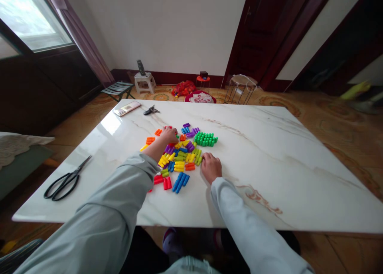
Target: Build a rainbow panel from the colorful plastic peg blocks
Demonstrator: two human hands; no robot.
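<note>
A loose spread of small rounded plastic pieces (180,154) in many colours lies on the white marble-patterned table (287,154). My left hand (169,135) reaches over the far left part of the spread, fingers bent down and closed. At its fingertips a bit of a green plastic piece (177,136) shows. Just right of the spread, my right hand (211,167) rests on the table with curled fingers, beside some yellow-green pieces (198,156); what it holds, if anything, is hidden. Green pieces (205,139) stand together in a tight group at the far right. Blue pieces (180,182) lie nearest me.
Black-handled scissors (66,182) lie on the table's left side. Toward the far left corner are a phone (127,108) and a bunch of keys (151,110). Beyond the table stand a white stool (145,82), a folding stool (118,88) and a round stool (241,84).
</note>
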